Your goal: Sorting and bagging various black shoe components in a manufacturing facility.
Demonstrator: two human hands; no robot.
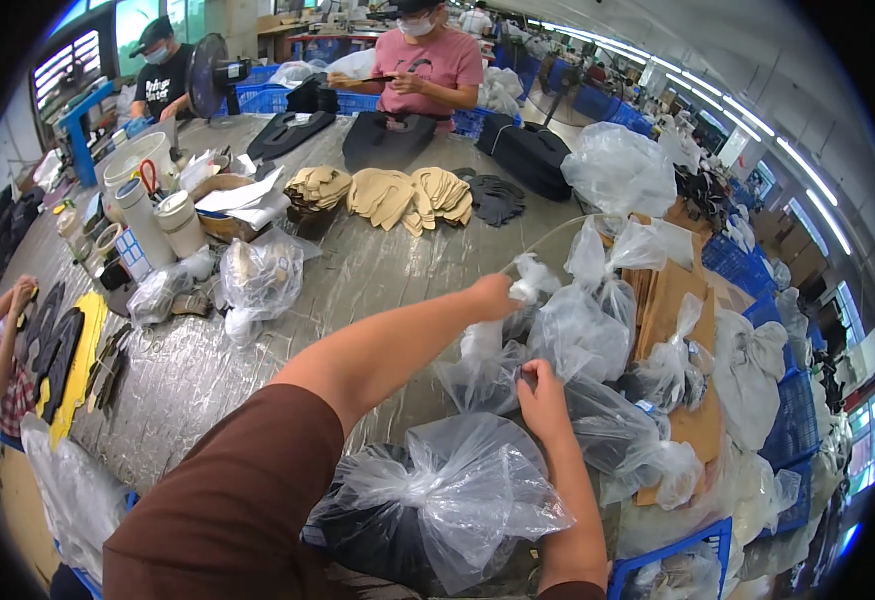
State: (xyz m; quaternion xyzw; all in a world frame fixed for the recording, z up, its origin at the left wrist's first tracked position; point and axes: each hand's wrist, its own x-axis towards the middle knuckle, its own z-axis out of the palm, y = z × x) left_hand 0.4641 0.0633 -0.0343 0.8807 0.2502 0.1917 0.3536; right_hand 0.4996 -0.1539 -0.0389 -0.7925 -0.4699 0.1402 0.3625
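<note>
My left hand [495,297] reaches across the table, its fingers closed. From its top a thin pale strand [557,232] arcs off to the right. Beside that hand are a white roll-like thing [481,342] and the twisted white neck of a bag [532,278]. Nearer to me, my right hand [541,396] is curled with its fingertips at the edge of a clear plastic bag [487,380]; a small dark spot shows at the fingertips. Against my body lies a knotted clear bag [457,475] with black pieces inside, between my forearms.
Several knotted clear bags [582,325] and flat cardboard [669,310] crowd the right side. Beige cut pieces [387,197] and black padded pieces [392,140] lie farther off. Jars and a tumbler [142,215] stand left. Co-workers [427,65] work around the table [207,400].
</note>
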